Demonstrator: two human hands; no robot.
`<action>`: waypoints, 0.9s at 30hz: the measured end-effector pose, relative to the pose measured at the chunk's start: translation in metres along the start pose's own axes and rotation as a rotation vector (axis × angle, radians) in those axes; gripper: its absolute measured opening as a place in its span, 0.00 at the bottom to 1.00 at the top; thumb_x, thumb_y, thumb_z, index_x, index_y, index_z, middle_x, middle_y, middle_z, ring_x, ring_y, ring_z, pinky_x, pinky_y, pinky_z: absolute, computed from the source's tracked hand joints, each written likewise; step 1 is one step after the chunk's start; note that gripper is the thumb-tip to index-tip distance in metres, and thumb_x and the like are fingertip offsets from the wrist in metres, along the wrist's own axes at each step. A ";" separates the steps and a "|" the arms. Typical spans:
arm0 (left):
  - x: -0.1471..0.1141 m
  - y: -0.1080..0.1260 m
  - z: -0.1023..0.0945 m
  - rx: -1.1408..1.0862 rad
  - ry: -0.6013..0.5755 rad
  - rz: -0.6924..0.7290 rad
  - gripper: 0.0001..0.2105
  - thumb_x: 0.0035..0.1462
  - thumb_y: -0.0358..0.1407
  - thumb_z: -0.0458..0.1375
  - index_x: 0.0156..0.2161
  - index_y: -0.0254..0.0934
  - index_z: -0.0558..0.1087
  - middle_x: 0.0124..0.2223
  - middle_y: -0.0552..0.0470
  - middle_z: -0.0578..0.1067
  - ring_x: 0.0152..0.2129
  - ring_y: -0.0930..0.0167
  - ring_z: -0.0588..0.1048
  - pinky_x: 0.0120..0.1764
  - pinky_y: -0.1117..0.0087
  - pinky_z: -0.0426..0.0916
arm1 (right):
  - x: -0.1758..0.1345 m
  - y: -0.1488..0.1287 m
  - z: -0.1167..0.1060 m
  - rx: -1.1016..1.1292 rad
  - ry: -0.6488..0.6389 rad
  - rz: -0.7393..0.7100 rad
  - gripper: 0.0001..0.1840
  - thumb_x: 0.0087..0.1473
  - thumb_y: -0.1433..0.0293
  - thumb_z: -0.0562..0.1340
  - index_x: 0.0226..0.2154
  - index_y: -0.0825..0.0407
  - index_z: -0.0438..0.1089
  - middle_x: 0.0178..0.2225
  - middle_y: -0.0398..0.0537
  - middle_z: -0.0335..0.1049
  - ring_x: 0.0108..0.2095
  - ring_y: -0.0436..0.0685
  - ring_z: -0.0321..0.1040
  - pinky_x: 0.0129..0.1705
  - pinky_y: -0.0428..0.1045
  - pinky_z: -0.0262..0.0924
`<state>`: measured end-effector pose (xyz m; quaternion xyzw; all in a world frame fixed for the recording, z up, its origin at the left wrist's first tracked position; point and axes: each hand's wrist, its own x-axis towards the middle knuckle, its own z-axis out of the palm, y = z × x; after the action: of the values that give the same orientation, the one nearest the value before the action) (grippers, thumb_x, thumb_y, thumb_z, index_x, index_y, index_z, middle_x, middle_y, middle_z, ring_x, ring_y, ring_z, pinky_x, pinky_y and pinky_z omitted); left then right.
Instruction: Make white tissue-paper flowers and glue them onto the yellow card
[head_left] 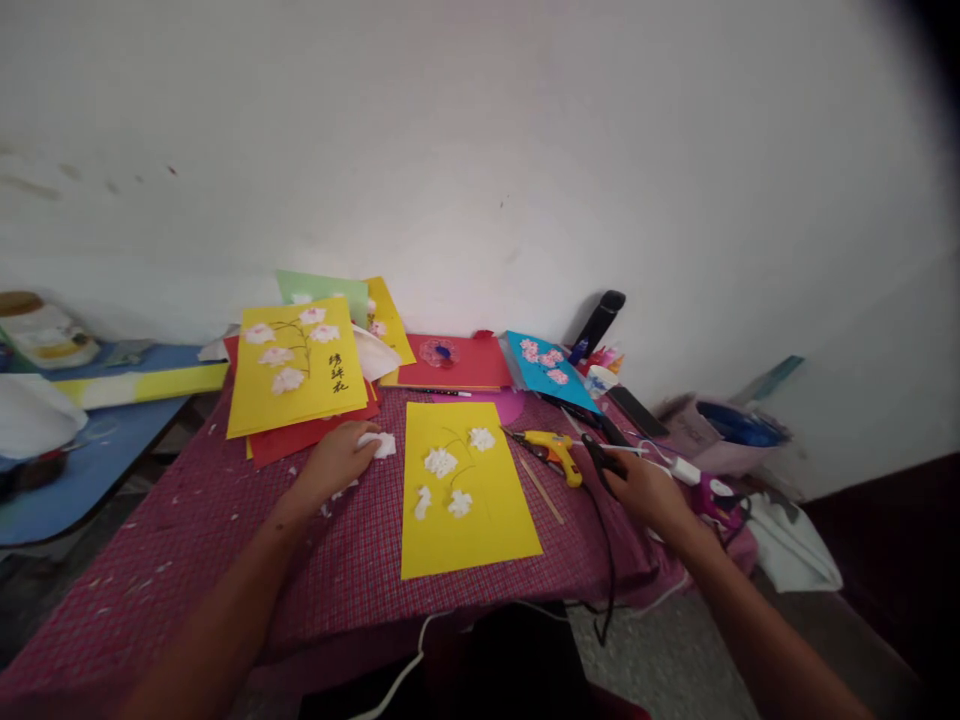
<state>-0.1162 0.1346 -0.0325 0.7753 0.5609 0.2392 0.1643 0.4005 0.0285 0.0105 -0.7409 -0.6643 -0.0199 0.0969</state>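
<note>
On the checked purple tablecloth, my left hand [341, 462] has its fingers closed on a small wad of white tissue paper [384, 445]. To the right, my right hand [649, 488] grips the black handles of a pair of scissors [598, 462], whose blades point toward the back. A yellow sheet [472, 545] lies between the hands, bearing several white crumpled-paper flowers [441, 461] and thin drawn stems. Beside its right edge rest a yellow glue gun [553, 444], with a white glue stick in its back, and a flat wooden stick [541, 490].
Yellow flower cards [247, 395] are stacked at the back left. A red sheet [480, 362] and a blue flower card [551, 375] lie along the wall. Right of these stands a paper cup [600, 380]. A purple-and-white power strip [716, 500] sits at the right edge, cables hanging.
</note>
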 end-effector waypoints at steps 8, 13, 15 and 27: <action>-0.002 0.001 -0.003 0.004 -0.017 -0.019 0.18 0.59 0.43 0.49 0.47 0.40 0.76 0.51 0.44 0.78 0.49 0.59 0.75 0.55 0.59 0.67 | -0.005 0.000 0.024 0.055 0.045 0.048 0.19 0.58 0.66 0.60 0.51 0.48 0.74 0.42 0.52 0.81 0.40 0.62 0.77 0.39 0.50 0.64; -0.002 0.002 -0.003 -0.015 -0.023 -0.029 0.18 0.59 0.44 0.49 0.47 0.40 0.75 0.51 0.44 0.78 0.49 0.60 0.75 0.55 0.59 0.66 | 0.003 0.008 0.021 0.069 0.060 0.002 0.19 0.58 0.66 0.60 0.52 0.47 0.74 0.44 0.51 0.81 0.41 0.62 0.78 0.41 0.51 0.66; -0.002 0.000 -0.001 -0.020 -0.019 -0.024 0.18 0.59 0.44 0.49 0.47 0.40 0.75 0.51 0.44 0.78 0.49 0.59 0.75 0.55 0.59 0.66 | 0.015 0.009 0.014 0.055 0.063 -0.094 0.20 0.60 0.64 0.59 0.54 0.49 0.73 0.47 0.53 0.79 0.44 0.63 0.77 0.44 0.52 0.67; -0.001 -0.004 0.002 -0.004 -0.016 -0.031 0.20 0.60 0.44 0.49 0.48 0.36 0.76 0.51 0.43 0.78 0.48 0.60 0.76 0.53 0.61 0.67 | 0.122 -0.027 0.033 0.046 -0.098 -0.406 0.18 0.57 0.69 0.62 0.50 0.48 0.77 0.47 0.50 0.80 0.47 0.61 0.76 0.49 0.51 0.66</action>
<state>-0.1186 0.1345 -0.0369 0.7681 0.5712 0.2316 0.1738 0.3845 0.1563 0.0010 -0.5894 -0.8042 0.0124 0.0753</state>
